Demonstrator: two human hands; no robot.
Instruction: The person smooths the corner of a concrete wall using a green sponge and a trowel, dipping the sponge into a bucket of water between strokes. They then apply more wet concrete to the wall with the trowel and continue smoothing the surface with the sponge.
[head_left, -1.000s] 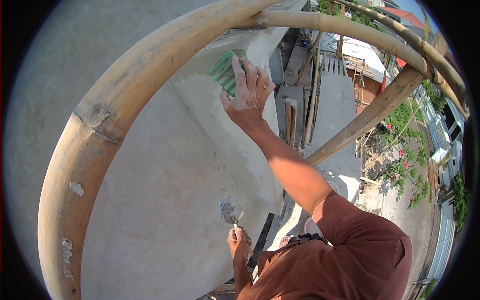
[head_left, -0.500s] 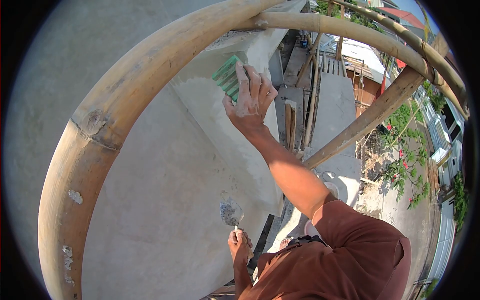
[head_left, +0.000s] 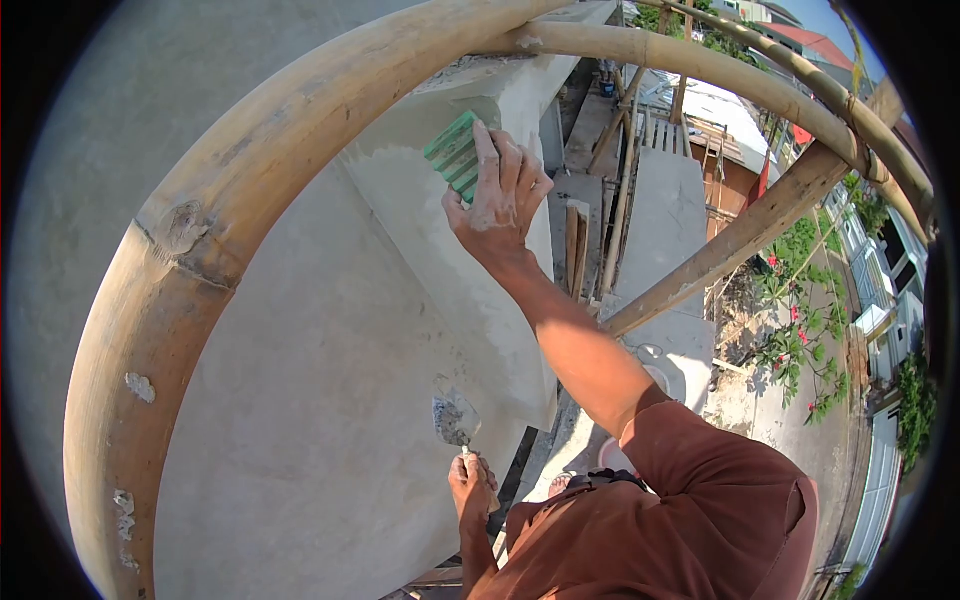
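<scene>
My right hand (head_left: 503,195), dusted with pale plaster, grips a small green ribbed float (head_left: 455,155) against the grey plastered ledge (head_left: 400,190). Fingers curl over its right side, with the thumb below. Lower down, my left hand (head_left: 473,483) is wrapped around the handle of a pointing trowel (head_left: 456,420). Grey mortar lies on the trowel's blade, which points up beside the wall. Damp, lighter patches show on the ledge around the float.
A thick bamboo pole (head_left: 190,240) curves across the left and top. Another bamboo pole (head_left: 740,235) slants on the right. Far below are a concrete walkway (head_left: 665,200), a pale bucket (head_left: 615,457) and a flowering bush (head_left: 800,300).
The view has shifted slightly. The trowel and left hand appear a little further left, while the right hand and the float stay at nearly the same spot on the ledge.
</scene>
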